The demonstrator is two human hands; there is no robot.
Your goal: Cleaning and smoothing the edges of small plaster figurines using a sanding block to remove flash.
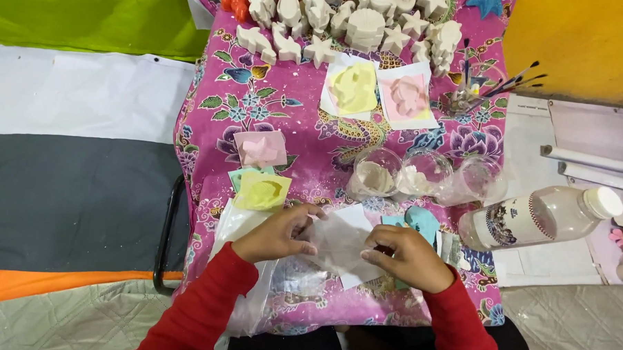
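Looking down from my head camera, both my hands are closed on a thin clear plastic bag [337, 241] just in front of me: my left hand [278, 234] pinches its left edge, my right hand [406, 258] grips its right side, with the bag stretched between them. It lies over a white sheet of paper [357, 221] on the pink flowered cloth [306, 137] that covers the table. Whether anything is inside the bag I cannot tell.

Just beyond my hands stand three clear plastic cups [425, 175] in a row, touching one another. The left one [375, 176] holds off-white powder or paste, the middle one [422, 173] a smaller white lump, and the right one [478, 179] looks nearly empty. Beside them to my right lies a clear bottle with a white cap [541, 216] on its side; its contents are not clear to me.

To the left of my hands sit a yellow mould [262, 192] and, above it, a pink mould [260, 149]. Farther off are another yellow mould [352, 88] and pink mould [407, 94] on white paper. At the far edge stand many white plaster figures [351, 21], and a holder of paintbrushes [466, 91] stands to their right.
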